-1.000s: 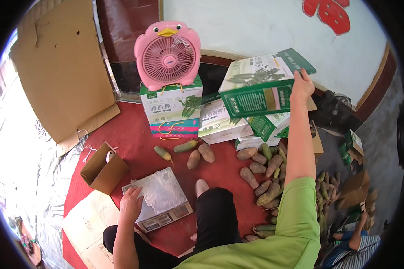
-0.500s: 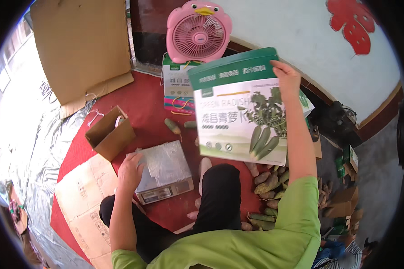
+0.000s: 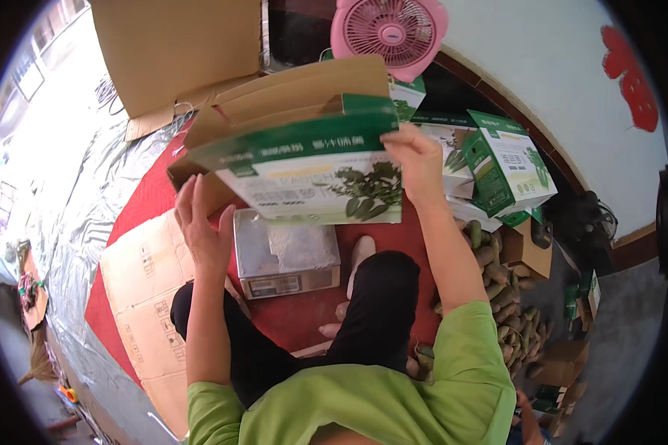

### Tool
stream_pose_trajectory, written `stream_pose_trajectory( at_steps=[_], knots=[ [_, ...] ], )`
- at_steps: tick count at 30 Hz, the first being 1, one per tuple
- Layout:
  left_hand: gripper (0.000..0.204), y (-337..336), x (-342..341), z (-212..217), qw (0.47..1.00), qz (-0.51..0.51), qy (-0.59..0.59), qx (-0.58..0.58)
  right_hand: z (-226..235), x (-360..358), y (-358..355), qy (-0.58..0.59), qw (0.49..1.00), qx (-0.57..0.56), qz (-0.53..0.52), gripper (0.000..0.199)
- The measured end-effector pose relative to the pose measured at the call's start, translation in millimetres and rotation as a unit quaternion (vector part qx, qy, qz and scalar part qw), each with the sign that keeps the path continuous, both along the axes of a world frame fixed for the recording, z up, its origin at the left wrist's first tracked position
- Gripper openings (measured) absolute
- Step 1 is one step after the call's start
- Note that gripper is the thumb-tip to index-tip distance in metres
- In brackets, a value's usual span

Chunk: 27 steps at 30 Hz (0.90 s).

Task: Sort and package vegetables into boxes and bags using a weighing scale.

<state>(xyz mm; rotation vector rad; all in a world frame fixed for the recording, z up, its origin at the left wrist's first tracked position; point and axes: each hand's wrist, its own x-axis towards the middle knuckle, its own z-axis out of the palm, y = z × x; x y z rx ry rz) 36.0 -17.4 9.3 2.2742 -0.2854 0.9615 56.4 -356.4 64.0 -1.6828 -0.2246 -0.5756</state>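
A printed green-and-white cardboard box hangs tilted above the floor, its brown flaps raised and its top open. My right hand grips its upper right edge, fingers closed on the green rim. By the box's lower left corner, my left hand has its fingers stretched apart; whether it touches the box I cannot tell. Just below the box sits a silver platform scale with a clear plastic film on it. Part of a small brown carton behind the box is hidden.
Long green radishes lie heaped to my right. Other printed boxes stand behind them near the wall. A pink fan is at the back. Flattened cardboard lies on the red mat at my left.
The box has moved left from the right side to over the scale, and its flaps now stand open. My left hand has left the scale's edge. The view has shifted to the right.
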Motion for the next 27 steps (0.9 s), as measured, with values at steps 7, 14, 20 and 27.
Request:
stream_pose_trajectory(
  at_steps=[7,14,20,27],
  knots=[
    [0.050,6.0,-13.5,3.1,0.986,-0.074,0.056,0.139,-101.7,-45.1,-39.1,0.231,0.969,-0.020,0.089,0.017],
    [0.035,-7.8,-24.4,0.6,0.931,-0.180,0.239,0.209,-106.2,-70.3,-58.7,0.277,0.958,0.038,0.057,0.019],
    [0.023,-12.1,-26.3,-3.7,0.925,-0.141,0.259,0.238,-71.3,-47.5,-51.8,0.365,0.928,0.069,0.018,0.011],
    [0.015,-11.1,-30.4,-7.5,0.918,-0.161,0.248,0.264,-46.4,18.7,1.2,0.167,0.849,-0.453,0.215,0.023]
  ],
)
